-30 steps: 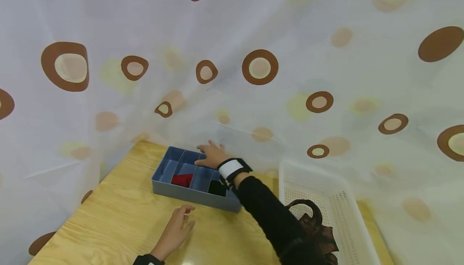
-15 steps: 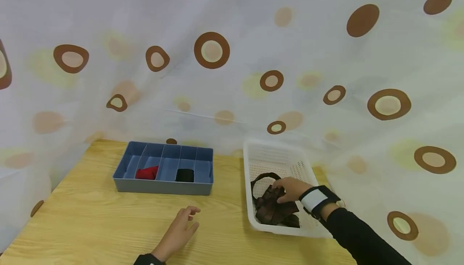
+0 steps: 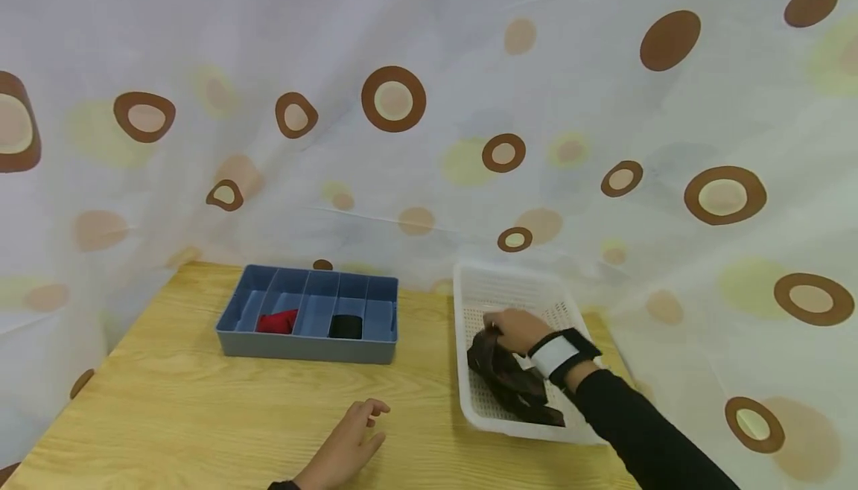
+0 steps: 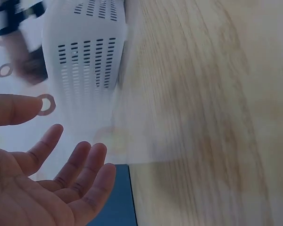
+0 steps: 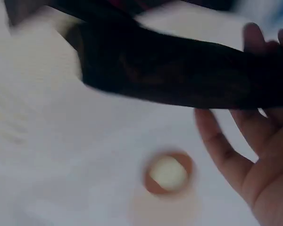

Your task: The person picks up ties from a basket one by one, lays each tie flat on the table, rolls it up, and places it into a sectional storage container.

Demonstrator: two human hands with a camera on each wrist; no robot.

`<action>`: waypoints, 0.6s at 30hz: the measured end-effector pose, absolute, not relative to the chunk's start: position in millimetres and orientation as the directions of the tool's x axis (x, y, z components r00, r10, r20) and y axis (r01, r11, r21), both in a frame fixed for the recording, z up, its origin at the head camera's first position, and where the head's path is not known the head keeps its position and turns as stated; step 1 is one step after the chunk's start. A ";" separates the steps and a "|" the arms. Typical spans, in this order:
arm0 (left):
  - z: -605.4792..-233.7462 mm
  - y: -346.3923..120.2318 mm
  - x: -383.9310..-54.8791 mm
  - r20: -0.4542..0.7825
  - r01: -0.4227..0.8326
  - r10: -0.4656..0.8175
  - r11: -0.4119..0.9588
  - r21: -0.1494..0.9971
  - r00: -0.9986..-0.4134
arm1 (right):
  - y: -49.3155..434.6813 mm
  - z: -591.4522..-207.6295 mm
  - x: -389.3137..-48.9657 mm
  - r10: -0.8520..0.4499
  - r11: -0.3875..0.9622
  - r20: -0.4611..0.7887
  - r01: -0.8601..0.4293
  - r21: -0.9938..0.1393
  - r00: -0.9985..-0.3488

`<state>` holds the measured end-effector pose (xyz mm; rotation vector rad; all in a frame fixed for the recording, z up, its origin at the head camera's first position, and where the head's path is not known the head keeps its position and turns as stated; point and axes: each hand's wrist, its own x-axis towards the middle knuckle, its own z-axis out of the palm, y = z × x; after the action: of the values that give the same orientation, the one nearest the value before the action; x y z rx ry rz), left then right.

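In the head view my right hand (image 3: 519,330) is over the white basket and grips the upper end of a dark brown cloth band (image 3: 506,378). The band hangs down into the basket, its lower end near the front wall. Seen from the right wrist, the dark cloth (image 5: 165,70) stretches across between thumb and fingers (image 5: 219,146). My left hand (image 3: 345,445) is held over the table's front with relaxed fingers and nothing in it. Its palm (image 4: 28,202) faces up in the left wrist view.
A blue divided box (image 3: 304,347) stands at the back left. Red cloth (image 3: 278,322) and a black roll (image 3: 346,327) lie in separate compartments of it. The perforated white basket (image 3: 499,281) is at the right of the wooden table (image 3: 167,408). A spotted curtain (image 3: 415,170) hangs behind.
My right hand has moved from over the blue box to the basket, grasped the dark cloth band and pulled its end up. The left hand stays near the table's front.
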<state>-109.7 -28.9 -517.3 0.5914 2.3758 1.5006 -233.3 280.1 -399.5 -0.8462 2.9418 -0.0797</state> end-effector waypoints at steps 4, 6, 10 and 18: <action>-511.8 -27.1 -113.8 0.038 0.224 0.457 0.360 0.906 -0.889 | 264.7 -291.8 -225.9 -0.456 0.780 0.214 -0.504 -0.371 -0.864; -507.2 -23.4 -116.2 0.066 0.238 0.438 0.351 0.905 -0.897 | 251.5 -247.9 -211.4 -0.410 0.680 0.315 -0.517 -0.519 -0.856; -493.8 -10.3 -120.3 0.112 0.237 0.408 0.270 0.933 -0.906 | 219.4 -193.4 -179.3 -0.381 0.446 0.482 -0.613 -0.652 -0.789; -472.1 7.6 -127.7 0.270 0.319 0.311 0.119 0.940 -0.911 | 169.4 -161.1 -147.8 -0.336 -0.169 0.697 -0.688 -0.706 -0.633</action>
<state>-127.7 7.6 -472.1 0.6626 2.3544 1.9822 -147.8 169.4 -161.1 -1.3994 2.1710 -2.2326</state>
